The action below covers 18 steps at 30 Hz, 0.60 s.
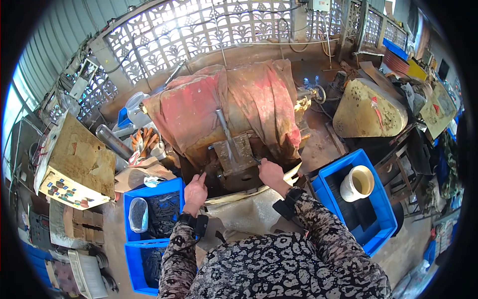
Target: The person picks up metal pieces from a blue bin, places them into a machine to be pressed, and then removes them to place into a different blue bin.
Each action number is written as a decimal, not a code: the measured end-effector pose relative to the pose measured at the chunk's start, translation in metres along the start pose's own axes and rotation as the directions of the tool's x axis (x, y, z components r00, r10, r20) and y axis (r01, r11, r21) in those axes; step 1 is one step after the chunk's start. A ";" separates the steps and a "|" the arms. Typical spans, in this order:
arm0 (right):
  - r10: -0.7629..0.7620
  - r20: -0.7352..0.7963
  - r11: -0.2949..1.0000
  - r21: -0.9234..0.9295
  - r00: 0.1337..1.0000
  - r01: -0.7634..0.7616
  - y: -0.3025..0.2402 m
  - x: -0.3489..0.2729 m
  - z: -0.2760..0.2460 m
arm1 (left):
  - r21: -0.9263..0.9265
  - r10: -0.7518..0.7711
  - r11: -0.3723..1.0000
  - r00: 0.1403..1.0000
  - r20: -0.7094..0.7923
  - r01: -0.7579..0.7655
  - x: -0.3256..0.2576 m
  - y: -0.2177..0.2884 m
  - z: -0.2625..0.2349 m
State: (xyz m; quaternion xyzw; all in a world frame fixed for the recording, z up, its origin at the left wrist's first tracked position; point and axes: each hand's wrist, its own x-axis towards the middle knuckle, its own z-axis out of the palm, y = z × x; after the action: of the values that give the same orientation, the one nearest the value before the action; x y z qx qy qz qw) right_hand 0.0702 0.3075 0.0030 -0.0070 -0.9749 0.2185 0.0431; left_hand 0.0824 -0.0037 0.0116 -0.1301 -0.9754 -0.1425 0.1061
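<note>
In front of me is a machine draped in stained red cloth, with a greasy metal block at its middle and a slanting metal rod over it. My left hand is at the near left edge of the machine's dark bed, fingers stretched forward, with nothing visible in it. Close to the right side of the block, my right hand is closed, and a small thin dark piece shows at its fingertips. What kind of piece it is cannot be made out.
Blue bins with dark parts stand at my left, one holding a clear plastic container. A blue bin on the right holds a cream bucket. Orange gloves lie left of the machine; a button panel stands farther left.
</note>
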 end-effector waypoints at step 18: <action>-0.003 0.004 1.000 0.000 1.000 0.003 0.003 0.002 0.003 | -0.024 0.028 0.999 1.000 -0.011 -0.028 0.003 -0.006 0.003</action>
State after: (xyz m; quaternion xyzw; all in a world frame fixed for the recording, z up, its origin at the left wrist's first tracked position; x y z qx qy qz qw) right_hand 0.0683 0.3095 -0.0009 -0.0050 -0.9750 0.2183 0.0414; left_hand 0.0779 -0.0073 0.0078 -0.1442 -0.9712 -0.1535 0.1116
